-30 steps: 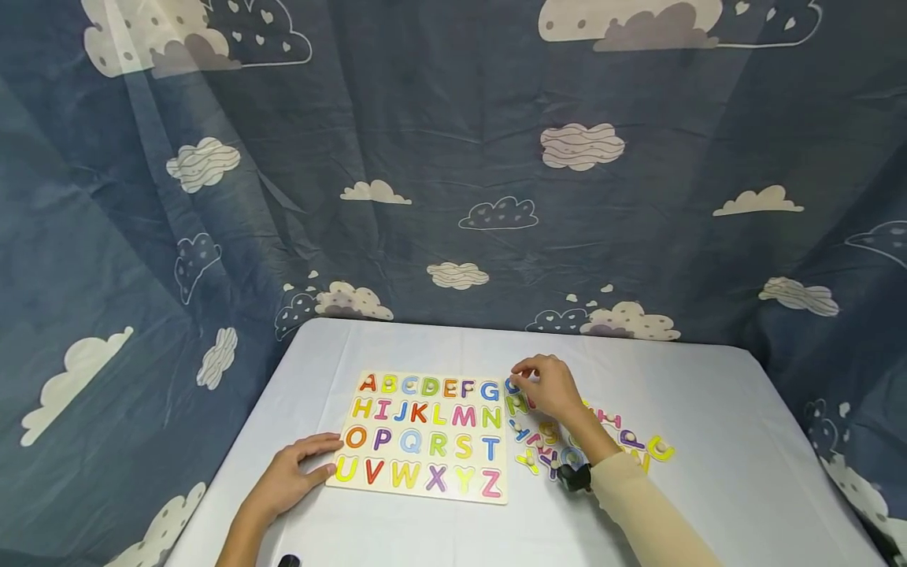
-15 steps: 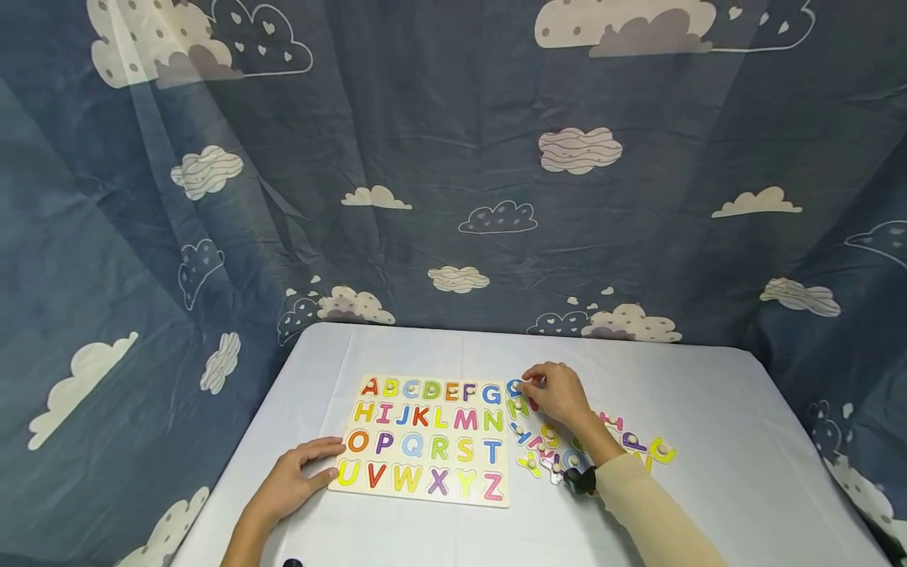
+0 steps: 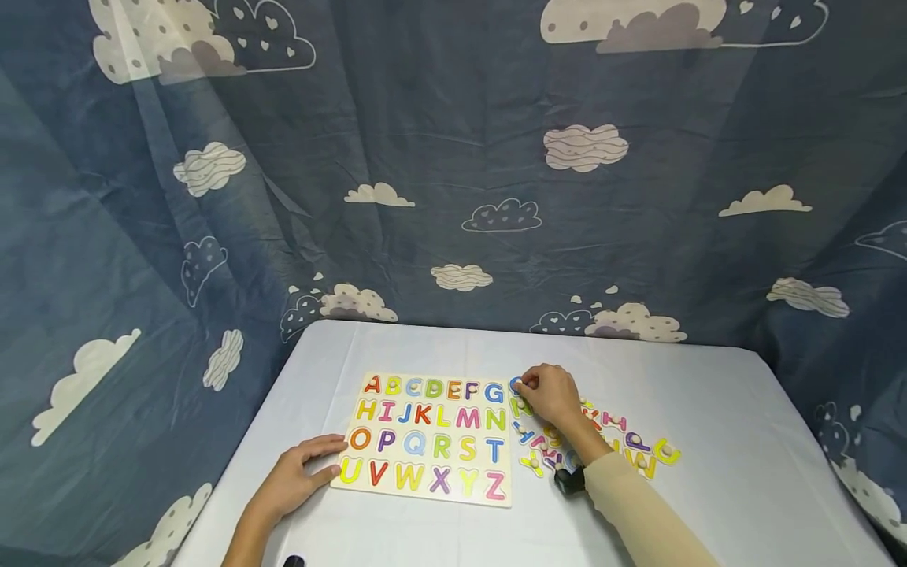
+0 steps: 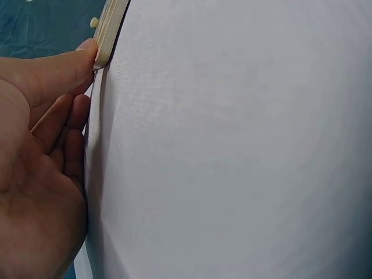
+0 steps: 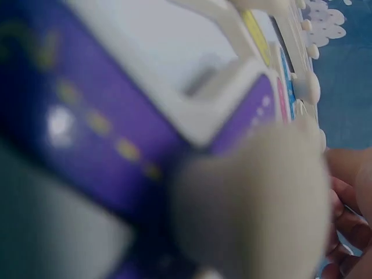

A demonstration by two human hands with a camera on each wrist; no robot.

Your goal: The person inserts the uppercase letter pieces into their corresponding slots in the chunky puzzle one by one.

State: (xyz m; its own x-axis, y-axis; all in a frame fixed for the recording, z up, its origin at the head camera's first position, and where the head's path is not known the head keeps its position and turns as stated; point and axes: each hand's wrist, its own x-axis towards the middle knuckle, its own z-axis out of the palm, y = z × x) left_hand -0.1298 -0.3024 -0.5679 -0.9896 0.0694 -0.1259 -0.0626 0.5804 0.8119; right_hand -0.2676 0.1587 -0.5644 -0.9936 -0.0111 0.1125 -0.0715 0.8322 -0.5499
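Note:
My left hand (image 3: 292,476) lies at the left edge of a wooden alphabet puzzle board (image 3: 418,498), thumb and fingers against the rim near O and U. In the left wrist view, the thumb touches the corner of the board (image 4: 108,35). A to F on the top row carry knobbed pieces; the G place is a knobless recess. Just beyond the board's upper right corner, my right hand (image 3: 556,394) pinches a blue letter piece (image 3: 515,383), partly covered by the fingertips. In the right wrist view, a purple letter piece (image 5: 110,116) looms blurred below the wrist.
Several knobbed letter pieces lie right of the board, among them a yellow U (image 3: 666,452), a purple P (image 3: 636,441) and a pink H (image 3: 613,422). The right forearm hides some. A white cloth (image 3: 744,472) covers the table; a cloud-patterned curtain (image 3: 397,252) surrounds it.
My right hand drew slightly right off the blue letter piece, then came back over it with the fingertips closer together. The left hand stays at the board. The head view shifted slightly.

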